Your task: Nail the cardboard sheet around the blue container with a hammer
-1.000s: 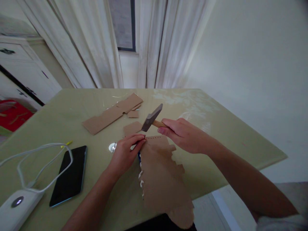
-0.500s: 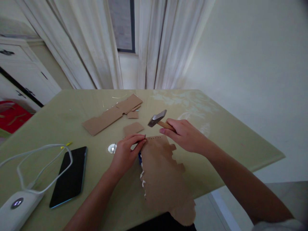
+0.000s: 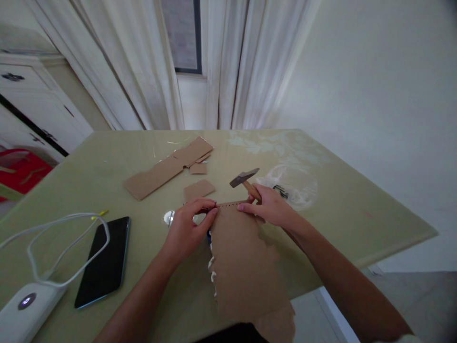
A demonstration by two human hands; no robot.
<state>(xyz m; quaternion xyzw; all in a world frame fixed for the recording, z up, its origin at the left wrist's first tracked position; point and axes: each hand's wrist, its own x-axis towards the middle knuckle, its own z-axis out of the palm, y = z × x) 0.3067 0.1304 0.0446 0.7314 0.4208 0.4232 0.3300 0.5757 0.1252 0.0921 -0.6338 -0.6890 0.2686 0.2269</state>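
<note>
Left hand (image 3: 187, 226) pinch: item hidden | hammer (image 3: 245, 181) handle mostly covered

One hammer (image 3: 245, 180); one phone (image 3: 103, 259).

Both forearms bare, reaching in from the near edge and converging toward the middle. Left hand (image 3: 187, 228) palm down, fingers curled, thumb and fingertips pinched together at the tips. Right hand (image 3: 270, 208) low, knuckles up, closed in a grip, index finger extended toward the left hand's fingertips.
</note>
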